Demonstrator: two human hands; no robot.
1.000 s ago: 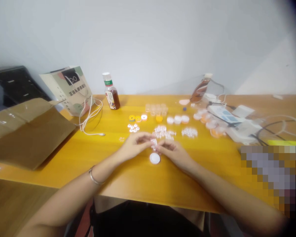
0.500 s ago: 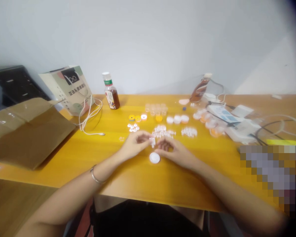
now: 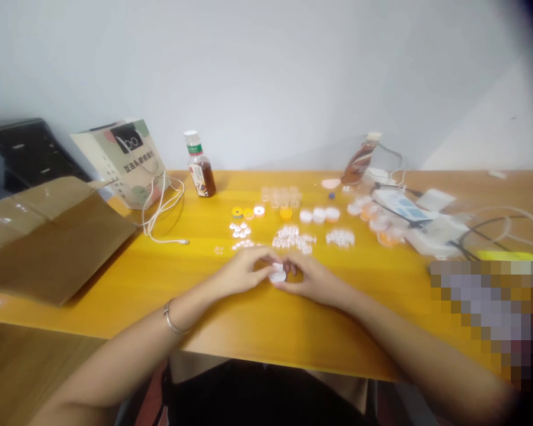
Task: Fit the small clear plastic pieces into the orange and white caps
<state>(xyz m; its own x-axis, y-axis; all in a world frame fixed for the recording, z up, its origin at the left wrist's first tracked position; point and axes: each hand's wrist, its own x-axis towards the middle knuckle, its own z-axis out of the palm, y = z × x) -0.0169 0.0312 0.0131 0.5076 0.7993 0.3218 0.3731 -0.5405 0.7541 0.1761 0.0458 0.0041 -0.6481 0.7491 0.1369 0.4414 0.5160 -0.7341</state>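
My left hand (image 3: 246,273) pinches a small white plastic piece (image 3: 278,267) between thumb and fingertips. Directly below it is a white round disc (image 3: 277,277), whose edge my right hand (image 3: 313,278) grips with the thumb and curled fingers. Piece and disc overlap in view; I cannot tell whether they are joined. Just beyond my hands lies a pile of small white plastic parts (image 3: 288,237), with another pile (image 3: 340,238) to its right. Small white round parts (image 3: 240,229) sit beyond my left hand.
Yellow and white ring-shaped parts (image 3: 248,213), clear cups (image 3: 281,195) and white caps (image 3: 320,215) stand in rows farther back. A drink bottle (image 3: 203,174), a paper bag (image 3: 131,165) and a white cable (image 3: 153,219) are at left. A brown bottle (image 3: 359,161) and cables with white boxes (image 3: 439,231) occupy the right.
Both hands have come closer together. The small white piece has moved down toward the disc, and the disc now sits slightly higher in view, between the fingertips.
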